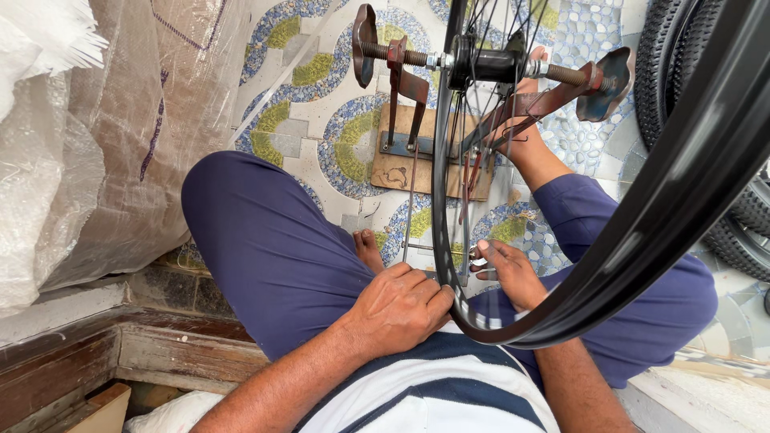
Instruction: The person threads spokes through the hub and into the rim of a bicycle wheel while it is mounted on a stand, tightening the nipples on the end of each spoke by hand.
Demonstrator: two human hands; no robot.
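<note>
Two hands work the black wheel rim (642, 232) at six o'clock of its truing stand (489, 68) — left hand (401, 309) curled around the rim, right hand (509, 269) pinching a small spoke tool (478, 261). Likely risk — fingers caught between spokes (457, 160) if the wheel spins

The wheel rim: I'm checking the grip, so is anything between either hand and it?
Nothing visible. The left hand grips the black rim directly at its near edge. The right hand sits just inside the rim among the spokes, pinching a small metal part.
</note>
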